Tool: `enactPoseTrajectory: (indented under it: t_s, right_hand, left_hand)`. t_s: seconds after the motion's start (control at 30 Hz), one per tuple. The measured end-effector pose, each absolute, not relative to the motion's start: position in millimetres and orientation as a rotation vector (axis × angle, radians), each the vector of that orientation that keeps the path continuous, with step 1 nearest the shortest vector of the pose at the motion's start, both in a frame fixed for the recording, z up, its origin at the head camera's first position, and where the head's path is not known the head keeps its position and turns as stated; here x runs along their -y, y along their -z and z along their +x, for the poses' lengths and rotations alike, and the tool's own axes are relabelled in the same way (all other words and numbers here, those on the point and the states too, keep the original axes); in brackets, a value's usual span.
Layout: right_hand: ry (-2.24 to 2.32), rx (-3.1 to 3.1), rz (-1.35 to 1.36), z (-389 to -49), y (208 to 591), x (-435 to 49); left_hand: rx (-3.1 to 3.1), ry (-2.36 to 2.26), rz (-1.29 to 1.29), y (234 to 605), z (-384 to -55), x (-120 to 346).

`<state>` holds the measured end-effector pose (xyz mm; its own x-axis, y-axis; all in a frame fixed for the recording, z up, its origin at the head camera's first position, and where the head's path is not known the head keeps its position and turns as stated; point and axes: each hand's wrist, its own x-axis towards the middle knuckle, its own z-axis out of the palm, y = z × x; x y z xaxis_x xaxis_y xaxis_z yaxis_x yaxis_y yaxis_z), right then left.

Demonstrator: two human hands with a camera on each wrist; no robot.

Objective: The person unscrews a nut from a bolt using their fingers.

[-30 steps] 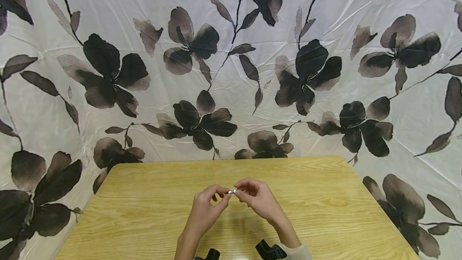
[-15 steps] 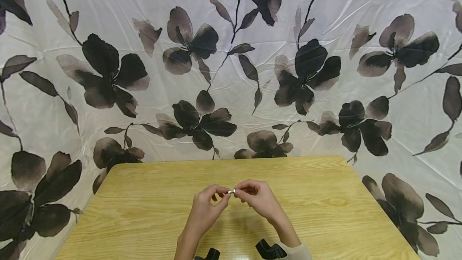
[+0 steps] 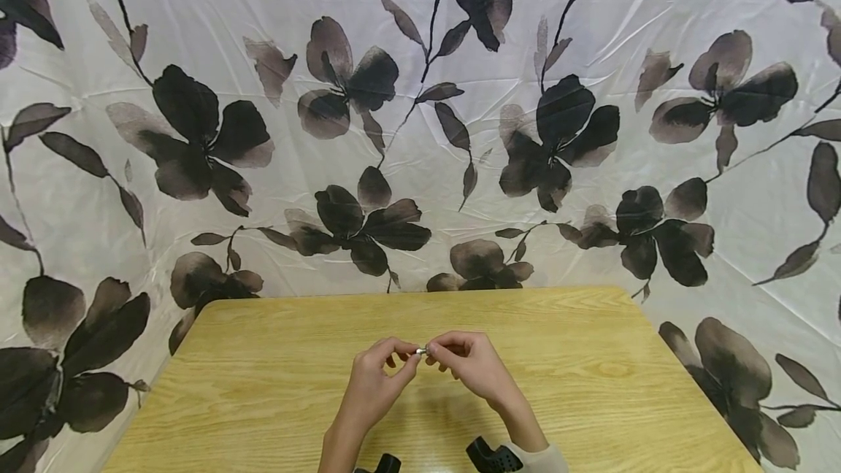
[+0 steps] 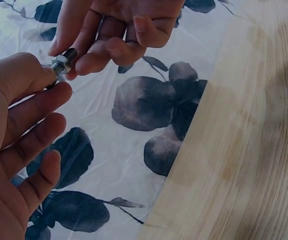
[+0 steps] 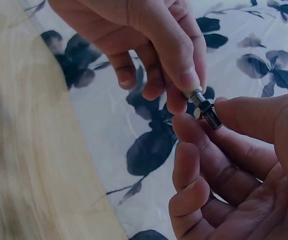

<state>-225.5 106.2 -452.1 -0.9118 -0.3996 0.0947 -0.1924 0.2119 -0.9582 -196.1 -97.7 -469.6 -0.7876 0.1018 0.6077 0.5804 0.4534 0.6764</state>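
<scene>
A small metal bolt [image 4: 70,53] with a hex nut [image 5: 203,109] around its thread is held between both hands above the table. My left hand [image 3: 381,378] pinches one end of the bolt between thumb and index finger, its other fingers loosely bent in the left wrist view. From the other side, the thumb and index finger of my right hand [image 3: 474,367] pinch at the nut. The dark threaded end points toward the right palm in the right wrist view. The gripped end is partly hidden by the left fingertips.
A light wooden table [image 3: 263,356] lies beneath the hands. Behind it and at the sides hangs a white cloth [image 3: 460,188] with dark flower prints. Black wrist devices [image 3: 493,455] sit at both wrists, and a pale sleeve [image 3: 548,458] covers the right forearm.
The right thumb and fingertips have shifted around the nut, covering more of it than a second ago. The left hand keeps its pinch and stays nearly still.
</scene>
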Motion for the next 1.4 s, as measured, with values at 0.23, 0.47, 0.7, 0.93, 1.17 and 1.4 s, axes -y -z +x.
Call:
enactPoseTrajectory:
  t_s: [0.23, 0.47, 0.7, 0.93, 1.17, 1.4]
  right_hand:
    - [1.804, -2.27, -0.562, -223.9, 451.8, -105.5]
    - [1.807, -2.282, -0.554, -222.9, 450.4, -104.8]
    - [1.804, -2.301, -0.552, -223.8, 451.9, -104.5]
    - [1.818, -2.298, -0.555, -223.2, 451.5, -104.1]
    - [1.814, -2.323, -0.579, -223.2, 450.9, -104.1]
    - [1.825, -2.326, -0.599, -222.5, 450.2, -104.0]
  left_hand:
    - [2.204, 1.272, -0.593, 469.7, -196.0, 98.5]
    - [2.194, 1.26, -0.588, 469.7, -196.4, 98.6]
    - [2.185, 1.262, -0.592, 470.2, -196.6, 98.5]
    - [2.182, 1.26, -0.597, 470.6, -197.3, 98.7]
    - [2.179, 1.255, -0.592, 470.7, -197.6, 98.9]
    - [2.177, 1.265, -0.592, 470.4, -197.5, 98.9]
